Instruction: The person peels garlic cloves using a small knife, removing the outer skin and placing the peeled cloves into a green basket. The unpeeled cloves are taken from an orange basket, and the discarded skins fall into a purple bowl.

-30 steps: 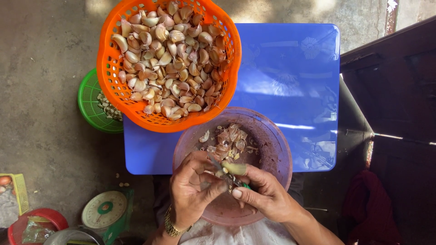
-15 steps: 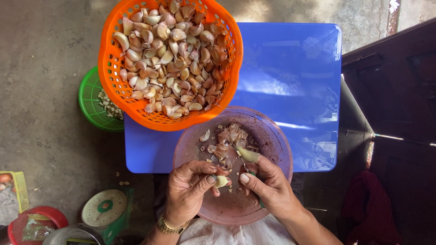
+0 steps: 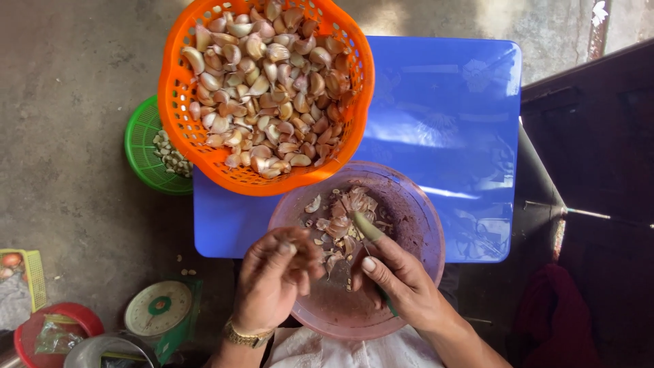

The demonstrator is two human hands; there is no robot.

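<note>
My left hand (image 3: 276, 279) is curled over the near rim of a pink bowl (image 3: 426, 218), its fingers closed round a small garlic clove that is mostly hidden. Beside it, my right hand (image 3: 402, 283) grips a small knife (image 3: 368, 228) whose pale tip points up into the bowl. Garlic skins and bits (image 3: 337, 221) lie inside the bowl, just beyond both hands. An orange basket (image 3: 178, 140) heaped with unpeeled garlic cloves (image 3: 266, 88) stands behind the bowl on a blue plastic table (image 3: 449, 116).
A green basket (image 3: 139, 146) with a few peeled cloves sits on the floor left of the table. A small kitchen scale (image 3: 160, 308), a red tub (image 3: 61, 320) and a yellow crate (image 3: 30, 272) lie at the lower left. Dark furniture (image 3: 599, 170) stands at the right.
My hands have drawn apart over the bowl. The left hand moved left and closed round the clove, and the knife tip now points further into the bowl.
</note>
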